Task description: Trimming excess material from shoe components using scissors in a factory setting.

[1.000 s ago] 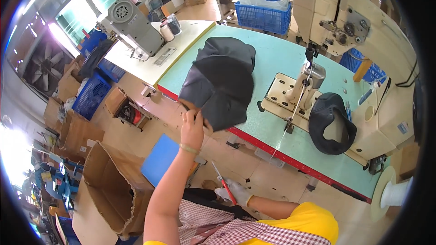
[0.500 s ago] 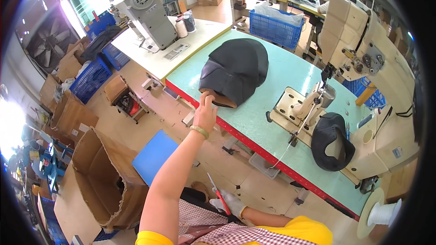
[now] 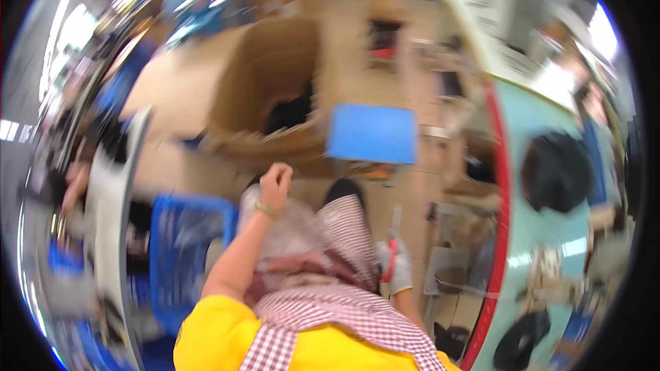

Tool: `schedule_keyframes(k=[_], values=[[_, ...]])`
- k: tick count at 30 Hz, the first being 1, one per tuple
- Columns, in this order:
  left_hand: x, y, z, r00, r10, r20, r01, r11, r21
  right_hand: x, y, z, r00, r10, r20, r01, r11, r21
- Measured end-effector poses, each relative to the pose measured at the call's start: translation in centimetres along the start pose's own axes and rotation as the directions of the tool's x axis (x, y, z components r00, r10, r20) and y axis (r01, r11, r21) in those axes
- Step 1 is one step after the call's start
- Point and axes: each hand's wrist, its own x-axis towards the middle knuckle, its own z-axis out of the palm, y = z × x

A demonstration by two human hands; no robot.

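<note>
My left hand (image 3: 275, 189), with a bangle at the wrist, is in front of my body near the large cardboard box (image 3: 230, 96). Its fingers look curled in, and I see nothing in them, though motion blurs the picture. Down by my right thigh, my gloved right hand (image 3: 399, 268) is closed round red-handled scissors (image 3: 392, 260), their blades pointing away from me. A stack of black fabric pieces (image 3: 558, 172) lies on the green tabletop (image 3: 533, 106) at the right, apart from both hands. Another black curved piece (image 3: 520, 340) lies nearer, by the blurred sewing machine (image 3: 550, 268).
Dark material lies inside the cardboard box. A blue flat-topped stool (image 3: 372, 132) stands ahead, and a blue plastic crate (image 3: 161, 261) is at my left beside a pale table edge (image 3: 134, 158). The green table's red edge (image 3: 500, 233) runs along my right.
My view has swung left, so the table now sits at the right. My left hand has left the black stack and drawn in before my body. The scissors remain in my right hand.
</note>
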Motion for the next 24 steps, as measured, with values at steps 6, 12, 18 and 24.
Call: schedule_keyframes(k=[6, 12, 18, 24], values=[[-14.2, -14.7, -26.7, 0.66, -0.094, -0.745, 0.559, 0.724, 0.403, 1.3, -1.4, 5.4, 0.981, 0.15, 0.12, -0.091, 0.912, -0.4], [-29.3, -24.3, -29.2, 0.199, -0.909, -0.366, 0.962, 0.253, -0.105, 0.4, -3.4, 13.2, 0.955, 0.139, 0.263, 0.061, 0.775, -0.629], [-32.3, -28.0, -24.9, 0.173, -0.676, -0.716, 0.985, 0.131, 0.114, -1.7, -3.7, 17.1, 0.951, 0.165, 0.263, 0.066, 0.72, -0.69], [-31.9, -29.9, -25.7, 0.492, -0.572, -0.657, 0.86, 0.437, 0.264, -2.4, -3.2, 17.7, 0.977, 0.094, 0.194, 0.102, 0.591, -0.8]])
